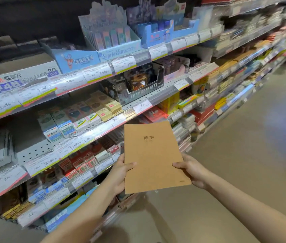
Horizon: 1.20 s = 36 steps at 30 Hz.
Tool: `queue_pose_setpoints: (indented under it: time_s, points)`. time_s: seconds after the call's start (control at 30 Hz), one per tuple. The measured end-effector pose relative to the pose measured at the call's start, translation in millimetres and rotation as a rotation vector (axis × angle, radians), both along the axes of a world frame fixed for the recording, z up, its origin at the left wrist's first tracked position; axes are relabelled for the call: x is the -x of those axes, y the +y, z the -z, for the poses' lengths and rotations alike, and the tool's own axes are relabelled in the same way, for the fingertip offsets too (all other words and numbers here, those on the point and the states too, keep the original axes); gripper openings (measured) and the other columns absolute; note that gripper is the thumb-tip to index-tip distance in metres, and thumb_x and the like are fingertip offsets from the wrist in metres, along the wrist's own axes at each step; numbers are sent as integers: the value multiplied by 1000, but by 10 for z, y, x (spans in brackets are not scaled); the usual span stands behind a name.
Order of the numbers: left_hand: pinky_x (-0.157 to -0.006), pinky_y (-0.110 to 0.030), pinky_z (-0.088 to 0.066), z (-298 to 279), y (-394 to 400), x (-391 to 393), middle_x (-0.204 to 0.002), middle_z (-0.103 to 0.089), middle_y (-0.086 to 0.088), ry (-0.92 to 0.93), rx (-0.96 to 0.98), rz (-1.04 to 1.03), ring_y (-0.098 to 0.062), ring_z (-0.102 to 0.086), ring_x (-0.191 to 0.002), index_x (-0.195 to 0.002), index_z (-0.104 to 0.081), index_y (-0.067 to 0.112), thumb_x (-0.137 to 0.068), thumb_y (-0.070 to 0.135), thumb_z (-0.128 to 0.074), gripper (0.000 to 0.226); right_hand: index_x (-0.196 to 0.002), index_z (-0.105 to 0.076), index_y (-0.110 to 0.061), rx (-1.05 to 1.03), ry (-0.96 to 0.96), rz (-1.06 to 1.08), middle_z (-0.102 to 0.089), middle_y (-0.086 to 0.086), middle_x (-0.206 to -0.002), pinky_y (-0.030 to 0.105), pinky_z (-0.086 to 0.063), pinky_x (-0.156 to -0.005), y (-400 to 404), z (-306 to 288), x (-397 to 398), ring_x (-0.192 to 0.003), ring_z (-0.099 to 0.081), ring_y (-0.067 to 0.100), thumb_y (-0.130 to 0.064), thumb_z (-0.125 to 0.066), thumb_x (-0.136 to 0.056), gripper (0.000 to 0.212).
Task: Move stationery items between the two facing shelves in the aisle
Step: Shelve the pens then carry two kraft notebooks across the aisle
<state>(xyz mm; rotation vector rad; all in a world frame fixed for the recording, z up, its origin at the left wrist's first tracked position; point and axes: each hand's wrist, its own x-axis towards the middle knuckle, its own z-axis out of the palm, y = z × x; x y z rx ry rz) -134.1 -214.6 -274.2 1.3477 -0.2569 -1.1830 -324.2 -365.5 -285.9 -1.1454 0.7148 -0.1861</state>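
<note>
- The left hand (119, 174) and right hand (193, 171) each pinch a lower side edge of the brown notebook (153, 157): thumbs on the cover, remaining fingers hidden behind it.
- Held upright in the aisle, it is clear of the shelf (93, 132).
- Judging by its thinness, it is light, bendy and crease-prone; gripping both edges suits it.
- Boxed stationery fills the shelving beyond.

1. On the brown notebook (153, 156) in your hands, read "数学" printed on the cover.
2. On the white carton (23, 74) on the upper shelf, read "M&G", "4B" and "30".
3. On the black display box (138, 86), read "12".
4. On the shelf-edge price labels (72, 148), read "19.50", "23.80", "1.36", "4.0" and "2.0"; the remaining label print is too blurred.
</note>
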Motion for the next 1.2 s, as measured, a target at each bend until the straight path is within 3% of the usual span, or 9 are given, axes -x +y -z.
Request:
queue_pose_setpoints:
  time_s: [0.1, 0.17, 0.33, 0.43, 0.63, 0.8, 0.97, 1.2]
  points:
    - [-80, -42, -53, -81, -170, 136, -108, -69, -9, 7, 61, 135, -27, -66, -95, -113, -52, 24, -89, -3, -53, 36, -109, -55, -15, -5, -21, 86, -69, 7, -87, 26, -54, -53, -109, -76, 280, -66, -68, 15, 4, -42, -91, 30]
    - [-84, -42, -53, -122, -294, 217, -113, -68, -10, -18, 83, 251, -27, -65, -101, -118, -51, 23, -83, -10, -55, 49, -107, -55, -16, -12, -33, 129, -69, 5, -86, 24, -53, -51, -197, -119, 472, -63, -69, 13, 4, -42, -91, 30]
    - [-70, -39, -59, -203, -787, 471, -119, -64, -17, -61, 117, 428, -26, -68, -93, -124, -45, 24, -65, -10, -57, 69, -122, -50, -14, -4, -31, 232, -67, 8, -103, 32, -53, -64, -514, -139, 918, -83, -65, 21, 0, -45, -90, 35]
    - [-66, -36, -61, -236, -1198, 674, -115, -65, -16, -65, 154, 497, -23, -71, -87, -130, -41, 22, -64, -10, -57, 75, -127, -47, -11, -9, -33, 305, -64, 11, -108, 30, -53, -63, -784, -156, 1165, -86, -63, 24, -1, -47, -90, 38]
    - [-65, -34, -60, -243, -2277, 1117, -109, -71, -10, -43, 185, 601, -25, -71, -90, -140, -34, 24, -64, -11, -58, 86, -124, -47, -10, 19, -37, 386, -66, 7, -92, 26, -52, -53, -1578, -245, 1718, -68, -67, 15, 0, -45, -91, 35]
    - [-64, -34, -58, -280, -3189, 1569, -115, -65, -17, -27, 181, 651, -25, -71, -87, -139, -34, 20, -65, -10, -56, 83, -112, -53, -11, 72, -40, 438, -69, 3, -85, 21, -51, -51, -2373, -402, 2210, -62, -68, 10, 4, -47, -88, 29]
    - [-67, -35, -59, -328, -4051, 1869, -114, -65, -16, -3, 181, 678, -25, -70, -90, -136, -36, 18, -65, -10, -54, 78, -97, -57, -14, 87, -79, 467, -74, -6, -65, 19, -52, -49, -3120, -508, 2549, -56, -68, 8, 9, -43, -88, 29]
    - [-73, -36, -59, -347, -5278, 2051, -116, -62, -14, -75, 150, 725, -27, -63, -102, -128, -41, 17, -64, -10, -55, 70, -102, -56, -14, 87, -66, 542, -73, -3, -73, 17, -50, -47, -4171, -474, 2733, -57, -68, 7, 7, -44, -89, 28]
